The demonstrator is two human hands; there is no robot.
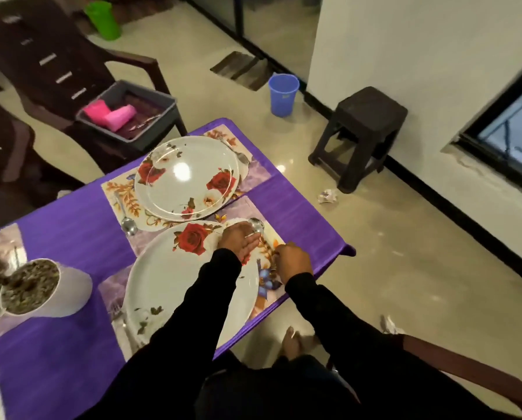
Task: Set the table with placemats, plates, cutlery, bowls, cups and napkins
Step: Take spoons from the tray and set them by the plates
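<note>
Two white plates with red roses lie on floral placemats on the purple table (299, 213): a far plate (187, 177) and a near plate (187, 277). A steel spoon (256, 225) lies on the near placemat (265, 289), right of the near plate. My left hand (238, 241) rests flat at the spoon's bowl, fingers straight. My right hand (291, 262) curls over the spoon's handle end; the handle itself is hidden. Another spoon (127, 222) lies left of the far plate, a fork (238, 153) lies to its right, and another fork (118, 316) lies left of the near plate.
A grey bin (162, 122) with pink cups (111, 115) sits on a brown chair (41, 65). A white pot (41, 289) stands at the table's left. On the floor are a blue cup (283, 93), a green cup (103, 19) and a dark stool (362, 134).
</note>
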